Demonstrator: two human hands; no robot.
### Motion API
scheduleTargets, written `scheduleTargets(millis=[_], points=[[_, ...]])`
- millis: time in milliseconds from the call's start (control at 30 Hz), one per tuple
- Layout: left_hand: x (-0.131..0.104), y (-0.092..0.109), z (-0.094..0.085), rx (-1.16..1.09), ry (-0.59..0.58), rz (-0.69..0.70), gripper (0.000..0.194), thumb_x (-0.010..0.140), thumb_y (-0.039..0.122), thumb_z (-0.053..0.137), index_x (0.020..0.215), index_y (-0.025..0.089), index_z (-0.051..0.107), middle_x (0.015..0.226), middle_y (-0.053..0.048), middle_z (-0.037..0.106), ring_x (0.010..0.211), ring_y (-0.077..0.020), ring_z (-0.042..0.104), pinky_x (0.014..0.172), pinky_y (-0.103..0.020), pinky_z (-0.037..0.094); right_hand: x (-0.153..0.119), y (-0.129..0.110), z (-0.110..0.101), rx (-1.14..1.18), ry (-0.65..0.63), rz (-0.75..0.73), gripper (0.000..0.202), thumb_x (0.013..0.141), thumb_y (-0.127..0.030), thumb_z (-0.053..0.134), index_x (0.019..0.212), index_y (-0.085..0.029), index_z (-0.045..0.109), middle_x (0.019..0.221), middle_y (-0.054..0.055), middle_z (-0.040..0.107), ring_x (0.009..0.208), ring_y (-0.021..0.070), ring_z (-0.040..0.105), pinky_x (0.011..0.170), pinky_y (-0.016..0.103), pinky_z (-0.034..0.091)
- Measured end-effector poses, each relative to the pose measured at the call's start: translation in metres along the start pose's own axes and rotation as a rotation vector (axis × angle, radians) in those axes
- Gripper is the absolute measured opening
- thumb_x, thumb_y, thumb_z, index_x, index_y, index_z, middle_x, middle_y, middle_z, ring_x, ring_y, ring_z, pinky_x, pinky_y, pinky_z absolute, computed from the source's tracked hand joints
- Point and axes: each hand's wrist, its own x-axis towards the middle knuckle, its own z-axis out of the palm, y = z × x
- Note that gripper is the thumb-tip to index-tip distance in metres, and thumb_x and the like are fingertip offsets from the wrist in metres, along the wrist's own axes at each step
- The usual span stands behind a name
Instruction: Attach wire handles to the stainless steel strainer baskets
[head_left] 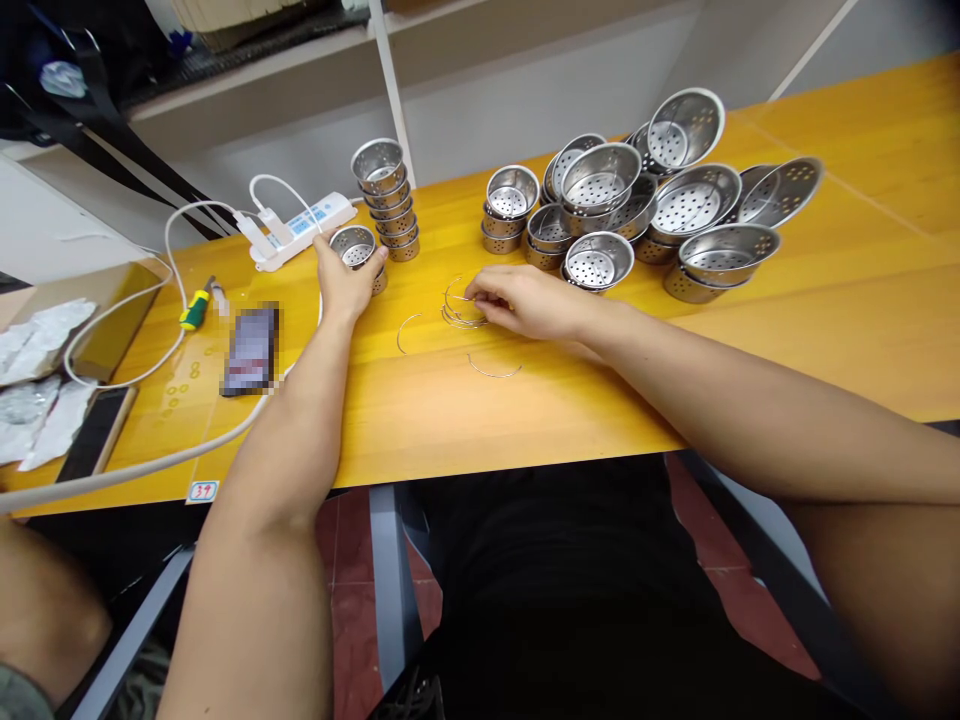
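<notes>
My left hand [343,278] is wrapped round a small perforated metal cup [354,245], which stands near the power strip, holes showing in its bottom. Over a little pile of thin curved wires [459,318], my right hand [517,300] has its fingers pinched together at the pile's right side; whether a wire is between the fingertips is hidden. Two more curved wires lie loose, one wire [400,332] left of the pile and another wire [495,374] in front of it. Just behind my left hand rises a stack of similar perforated cups [393,205].
Many perforated cups and bowls [600,185] crowd the back right of the yellow table [420,430]. At left are a power strip [304,232] with white cables, a green-handled screwdriver [195,310], a blurred-out phone [251,350] and white packets [45,330]. Another person's knee shows lower left.
</notes>
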Motion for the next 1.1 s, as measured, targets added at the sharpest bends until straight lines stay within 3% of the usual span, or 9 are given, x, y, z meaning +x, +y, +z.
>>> scheduleTargets(millis=[133,300,467,600,700,800,967,1100], points=[[-0.003,-0.001,0.004,-0.022,-0.004,0.018,0.082,0.081,0.027,0.109,0.138,0.029,0.049,0.147,-0.013,0.078,0.147,-0.0364,0.081,0.145,-0.063,0.059,0.000,0.000,-0.001,0.019,0.058,-0.033,0.015,0.116,-0.026,0.067,0.117,-0.022,0.082,0.116,0.013,0.084,0.097,0.0272,0.073,0.092,0.039,0.055],[0.000,-0.003,0.002,-0.058,0.027,0.082,0.086,0.083,0.039,0.111,0.143,0.030,0.049,0.153,-0.013,0.074,0.158,-0.0383,0.076,0.150,-0.065,0.054,-0.001,-0.002,-0.001,0.063,0.139,-0.001,0.014,0.115,-0.029,0.071,0.111,-0.022,0.082,0.111,0.011,0.085,0.093,0.0261,0.074,0.094,0.041,0.057],[0.003,0.018,-0.005,-0.021,0.113,0.211,0.096,0.088,0.059,0.110,0.155,0.034,0.045,0.172,-0.013,0.062,0.180,-0.0410,0.059,0.161,-0.066,0.041,-0.003,0.003,0.000,0.152,0.199,0.097,0.012,0.113,-0.032,0.075,0.120,-0.024,0.081,0.093,0.004,0.081,0.081,0.0227,0.071,0.082,0.037,0.054],[-0.015,0.046,-0.003,-0.037,-0.026,0.281,0.108,0.086,0.076,0.108,0.159,0.034,0.041,0.174,-0.014,0.061,0.181,-0.0426,0.060,0.157,-0.068,0.046,-0.002,0.007,-0.001,0.161,0.258,0.163,0.011,0.113,-0.035,0.076,0.111,-0.024,0.076,0.083,0.000,0.073,0.073,0.0211,0.063,0.077,0.038,0.049],[-0.038,0.067,0.003,-0.057,-0.184,0.308,0.112,0.082,0.091,0.105,0.157,0.033,0.045,0.169,-0.014,0.067,0.175,-0.0422,0.066,0.151,-0.067,0.055,-0.002,0.003,-0.003,0.160,0.315,0.193,0.015,0.116,-0.039,0.074,0.121,-0.025,0.076,0.080,-0.001,0.067,0.071,0.0217,0.059,0.079,0.040,0.049],[-0.058,0.082,0.011,-0.085,-0.253,0.265,0.113,0.073,0.097,0.106,0.150,0.033,0.053,0.162,-0.012,0.071,0.172,-0.0459,0.069,0.148,-0.070,0.059,-0.001,-0.002,-0.006,0.163,0.346,0.208,0.024,0.119,-0.046,0.072,0.132,-0.026,0.077,0.081,-0.001,0.064,0.074,0.0241,0.059,0.083,0.044,0.052],[-0.073,0.089,0.019,-0.141,-0.312,0.256,0.116,0.067,0.097,0.109,0.150,0.032,0.059,0.158,-0.012,0.075,0.166,-0.0459,0.072,0.146,-0.070,0.060,-0.001,-0.003,-0.009,0.187,0.395,0.282,0.041,0.118,-0.069,0.073,0.130,-0.031,0.078,0.085,0.003,0.061,0.081,0.0279,0.058,0.087,0.048,0.059],[-0.074,0.085,0.020,-0.153,-0.342,0.264,0.116,0.065,0.098,0.109,0.148,0.032,0.063,0.153,-0.011,0.078,0.160,-0.0457,0.076,0.143,-0.071,0.062,0.000,-0.003,-0.010,0.202,0.430,0.296,0.048,0.116,-0.077,0.074,0.129,-0.032,0.079,0.088,0.004,0.063,0.082,0.0285,0.058,0.085,0.048,0.061]])
